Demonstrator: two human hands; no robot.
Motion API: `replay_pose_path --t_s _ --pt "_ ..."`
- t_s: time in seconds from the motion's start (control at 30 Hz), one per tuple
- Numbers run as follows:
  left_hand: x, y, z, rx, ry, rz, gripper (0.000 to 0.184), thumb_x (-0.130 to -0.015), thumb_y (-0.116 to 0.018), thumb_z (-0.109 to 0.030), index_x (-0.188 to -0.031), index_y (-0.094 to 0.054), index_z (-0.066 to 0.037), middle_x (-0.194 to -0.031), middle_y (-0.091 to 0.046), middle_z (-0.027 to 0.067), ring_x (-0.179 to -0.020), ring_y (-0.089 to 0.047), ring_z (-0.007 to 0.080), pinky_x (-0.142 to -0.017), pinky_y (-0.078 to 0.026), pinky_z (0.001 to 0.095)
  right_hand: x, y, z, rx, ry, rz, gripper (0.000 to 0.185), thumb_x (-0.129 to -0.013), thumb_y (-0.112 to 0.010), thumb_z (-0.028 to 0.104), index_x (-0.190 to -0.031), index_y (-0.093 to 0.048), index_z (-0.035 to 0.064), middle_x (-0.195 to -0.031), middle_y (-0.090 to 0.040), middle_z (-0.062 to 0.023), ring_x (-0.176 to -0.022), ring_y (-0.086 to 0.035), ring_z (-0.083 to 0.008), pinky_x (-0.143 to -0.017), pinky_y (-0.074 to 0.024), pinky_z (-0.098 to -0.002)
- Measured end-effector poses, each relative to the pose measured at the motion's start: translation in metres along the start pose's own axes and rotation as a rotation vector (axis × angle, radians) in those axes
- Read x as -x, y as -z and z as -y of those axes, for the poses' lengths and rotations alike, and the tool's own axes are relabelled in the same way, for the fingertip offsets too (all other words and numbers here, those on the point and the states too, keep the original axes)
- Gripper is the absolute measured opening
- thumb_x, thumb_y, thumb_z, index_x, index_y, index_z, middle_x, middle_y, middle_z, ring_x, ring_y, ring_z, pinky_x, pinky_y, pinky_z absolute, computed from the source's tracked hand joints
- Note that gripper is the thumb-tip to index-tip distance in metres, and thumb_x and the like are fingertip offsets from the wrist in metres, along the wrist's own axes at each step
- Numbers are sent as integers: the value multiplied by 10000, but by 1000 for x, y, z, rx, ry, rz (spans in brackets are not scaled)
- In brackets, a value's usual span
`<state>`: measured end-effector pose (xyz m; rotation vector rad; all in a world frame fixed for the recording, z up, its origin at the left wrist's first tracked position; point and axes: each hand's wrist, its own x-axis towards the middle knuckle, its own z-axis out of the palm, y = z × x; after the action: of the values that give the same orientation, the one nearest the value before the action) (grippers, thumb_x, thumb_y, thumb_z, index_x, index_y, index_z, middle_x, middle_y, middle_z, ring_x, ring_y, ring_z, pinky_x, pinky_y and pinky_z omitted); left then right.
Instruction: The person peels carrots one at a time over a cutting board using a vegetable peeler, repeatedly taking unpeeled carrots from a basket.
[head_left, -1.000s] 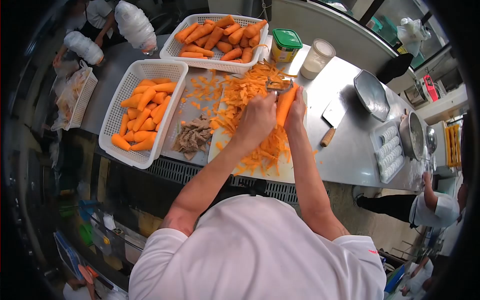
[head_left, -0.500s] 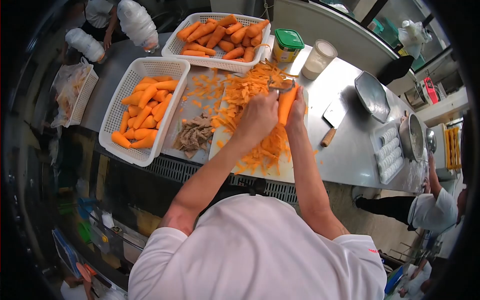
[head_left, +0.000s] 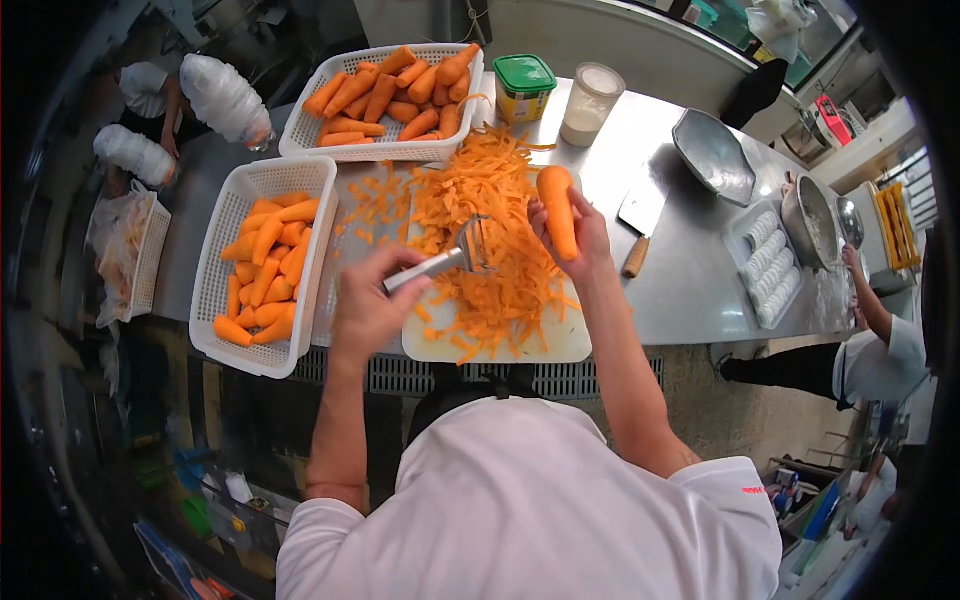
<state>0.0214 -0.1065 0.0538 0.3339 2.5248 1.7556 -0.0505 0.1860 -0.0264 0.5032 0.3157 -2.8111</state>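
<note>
In my left hand point(head_left: 371, 305) is a metal-handled vegetable peeler point(head_left: 445, 262), its head pointing right over a heap of orange carrot peelings point(head_left: 500, 215). My right hand point(head_left: 580, 238) is closed around a carrot point(head_left: 557, 208) with a smooth surface, held upright, thick end away from me. Peelings cover most of a white cutting board point(head_left: 425, 347) beneath both hands. Peeler and carrot are apart. Left of the board stands a white basket point(head_left: 325, 245) of smooth bright carrots point(head_left: 268, 255). Behind the heap, another white basket point(head_left: 300, 128) holds rougher-looking carrots point(head_left: 385, 92).
A cleaver point(head_left: 640, 222) lies right of the board. A green-lidded tub point(head_left: 524, 88) and a jar of white contents point(head_left: 592, 105) stand behind. Farther right are a dark tray point(head_left: 713, 155), a tray of white rolls point(head_left: 767, 265), a metal bowl point(head_left: 812, 222) and a co-worker point(head_left: 880, 355).
My left hand has pulled the peeler off the carrot, back and to the left. My right hand still grips the carrot, now slightly lower. The whole view has shifted a little.
</note>
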Motion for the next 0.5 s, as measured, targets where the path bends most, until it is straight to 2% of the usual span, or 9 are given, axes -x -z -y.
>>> replay_pose_path --t_s 0.03,0.07,0.1,0.13,0.2,0.27,0.33,0.47,0.5 --pt "-9 10 1 125 10 -46 187 -834 -685 30 -1015 -670 -15 -905 -717 90 -661 -629 84 -587 -517 255 11 -1 -3 78 -20 10 470 -1007 -487 318 -1222 -413 -93 -1042 -537 -164 -832 -561 -197 -693 -541 -256" --pt "-22 18 5 257 -98 -121 131 -865 -681 -22 -993 -653 -27 -861 -704 70 -636 -618 79 -560 -504 233 23 0 -6 259 -39 126 459 -940 -588 221 -1287 -410 -20 -1057 -556 -123 -787 -578 -156 -640 -538 -232" --pt "-38 21 9 388 -206 -196 93 -896 -677 -75 -972 -636 -40 -818 -692 51 -610 -607 74 -532 -492 212 31 4 -9 261 -35 127 459 -940 -588 221 -1287 -410 -20 -1057 -556 -123 -787 -578 -156 -640 -538 -232" --pt "-57 17 16 389 -208 -196 93 -896 -677 -75 -972 -636 -40 -818 -692 51 -610 -607 74 -532 -492 212 38 8 -14 476 -18 166 471 -898 -623 164 -1300 -423 25 -1047 -568 -98 -746 -577 -140 -596 -521 -231" --pt "-94 -1 37 900 -165 -458 169 -968 -623 -220 -954 -578 -57 -697 -641 24 -553 -577 82 -476 -457 193 47 11 -26 759 -8 149 569 -792 -679 25 -1307 -450 106 -995 -588 -46 -628 -556 -102 -487 -457 -229" --pt "-112 -52 37 969 -82 -511 253 -1021 -531 -324 -962 -529 -78 -639 -581 7 -506 -543 87 -437 -419 192 54 10 -40 824 -37 145 567 -787 -671 11 -1303 -452 103 -974 -588 -45 -621 -552 -101 -480 -444 -227" --pt "-117 -91 38 775 -25 -325 225 -1042 -474 -308 -987 -492 -90 -644 -574 20 -516 -548 94 -448 -424 215 58 11 -52 922 -77 135 606 -761 -640 -29 -1320 -447 105 -911 -578 -31 -592 -535 -94 -468 -428 -230" --pt "-165 -100 81 662 16 -230 260 -1059 -426 -334 -973 -507 -102 -615 -544 16 -519 -518 103 -497 -428 247 76 19 -54 981 -104 139 615 -752 -626 -23 -1327 -448 103 -883 -569 -24 -596 -528 -92 -474 -431 -241" --pt "-173 -90 81 705 84 -325 261 -1057 -427 -338 -976 -500 -101 -606 -537 12 -518 -521 104 -497 -427 254 80 19 -52 1015 -92 124 626 -747 -621 -20 -1334 -442 100 -875 -567 -24 -597 -525 -93 -475 -432 -243"
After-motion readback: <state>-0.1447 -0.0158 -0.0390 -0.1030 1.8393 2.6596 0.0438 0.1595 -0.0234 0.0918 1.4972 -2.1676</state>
